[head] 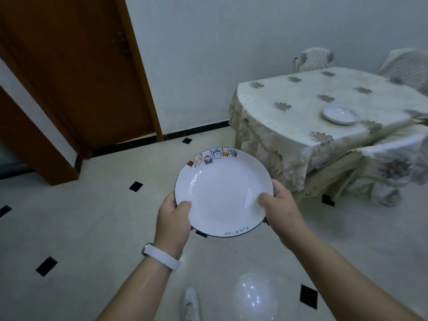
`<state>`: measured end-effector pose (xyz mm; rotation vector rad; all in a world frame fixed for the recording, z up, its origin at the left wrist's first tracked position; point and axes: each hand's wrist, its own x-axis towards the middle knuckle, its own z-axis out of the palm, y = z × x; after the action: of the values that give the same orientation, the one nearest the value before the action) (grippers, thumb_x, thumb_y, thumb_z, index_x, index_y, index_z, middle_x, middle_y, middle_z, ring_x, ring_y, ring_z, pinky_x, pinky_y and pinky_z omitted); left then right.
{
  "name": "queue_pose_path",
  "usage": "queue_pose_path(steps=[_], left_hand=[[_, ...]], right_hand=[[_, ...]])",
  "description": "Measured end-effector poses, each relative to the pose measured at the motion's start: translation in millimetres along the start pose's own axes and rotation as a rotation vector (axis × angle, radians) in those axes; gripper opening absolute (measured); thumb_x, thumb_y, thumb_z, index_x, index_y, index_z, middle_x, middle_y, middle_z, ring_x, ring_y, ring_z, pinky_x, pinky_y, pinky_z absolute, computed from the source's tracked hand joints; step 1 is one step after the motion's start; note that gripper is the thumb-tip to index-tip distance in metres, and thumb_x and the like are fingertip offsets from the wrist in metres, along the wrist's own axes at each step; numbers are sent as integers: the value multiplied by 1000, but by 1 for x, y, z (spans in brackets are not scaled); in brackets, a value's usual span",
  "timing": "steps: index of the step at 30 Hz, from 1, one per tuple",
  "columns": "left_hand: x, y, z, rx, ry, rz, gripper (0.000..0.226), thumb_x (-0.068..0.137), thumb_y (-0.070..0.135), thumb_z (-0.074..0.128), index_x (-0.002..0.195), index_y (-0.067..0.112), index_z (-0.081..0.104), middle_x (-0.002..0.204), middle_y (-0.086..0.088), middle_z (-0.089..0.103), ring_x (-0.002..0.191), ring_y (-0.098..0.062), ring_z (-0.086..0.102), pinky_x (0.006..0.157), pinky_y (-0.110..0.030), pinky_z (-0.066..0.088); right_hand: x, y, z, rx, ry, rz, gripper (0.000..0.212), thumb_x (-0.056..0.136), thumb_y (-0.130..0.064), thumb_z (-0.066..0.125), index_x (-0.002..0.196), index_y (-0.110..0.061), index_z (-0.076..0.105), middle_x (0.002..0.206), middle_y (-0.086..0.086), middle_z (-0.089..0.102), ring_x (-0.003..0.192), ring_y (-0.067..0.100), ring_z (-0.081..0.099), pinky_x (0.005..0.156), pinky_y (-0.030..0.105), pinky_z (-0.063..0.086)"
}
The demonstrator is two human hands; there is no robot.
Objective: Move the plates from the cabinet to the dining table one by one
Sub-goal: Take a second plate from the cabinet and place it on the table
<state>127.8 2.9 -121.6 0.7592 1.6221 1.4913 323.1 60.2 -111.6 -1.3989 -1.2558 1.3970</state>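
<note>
At centre frame we hold a white plate [223, 193] above the tiled floor [92, 216], left hand [172, 216] and right hand [281, 210] each clamping its rim, thumbs on top. At right, a second plate [340, 115] rests on the dining table [289, 112].

A pale grey wall [231, 54] meets a glossy cream tile floor [92, 216] set with small black diamonds [136, 186], and a dark skirting [196, 132] runs along the joint. On the left stands a brown wooden door [76, 72]. On the right is a worktop [289, 117] under a flowered cream cloth, with covered chairs [315, 59] around it. The light is dim.
</note>
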Motion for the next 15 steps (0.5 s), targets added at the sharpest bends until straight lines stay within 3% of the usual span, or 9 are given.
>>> queue_pose_path(steps=[4,7,11,13,15], left_hand=[[64,13,-1,18,-93,-9,16,71,13,47,79,6,60,66,-3,53,61,-19,39,48,-25,32],[111,28,-11,30,-146,-3,13,79,5,48,87,0,57,72,-8,51,64,-18,39,50,-27,33],[164,45,-26,30,-197,13,21,73,14,47,85,10,63,75,-7,59,66,-19,47,56,-33,37],[184,53,-29,27,-218,24,21,71,15,47,83,12,64,75,-7,59,66,-20,47,57,-35,37],[202,58,-29,24,-230,39,17,78,10,49,84,11,64,72,-4,60,65,-19,47,54,-32,37]], right_hand=[[39,-14,23,-24,85,-6,39,65,-17,42,97,-25,63,78,5,61,63,21,47,52,29,38],[70,-33,49,-41,108,-28,39,67,-17,43,99,-24,64,79,6,62,63,21,48,53,30,40],[102,-55,82,-39,146,-64,32,77,-7,44,99,-21,63,71,3,57,55,17,43,44,21,36],[114,-61,94,-31,164,-71,32,83,0,42,97,-20,63,69,3,55,55,19,41,42,22,34],[127,-66,102,-18,182,-65,28,79,-4,44,92,-21,63,66,2,54,55,19,39,43,23,33]])
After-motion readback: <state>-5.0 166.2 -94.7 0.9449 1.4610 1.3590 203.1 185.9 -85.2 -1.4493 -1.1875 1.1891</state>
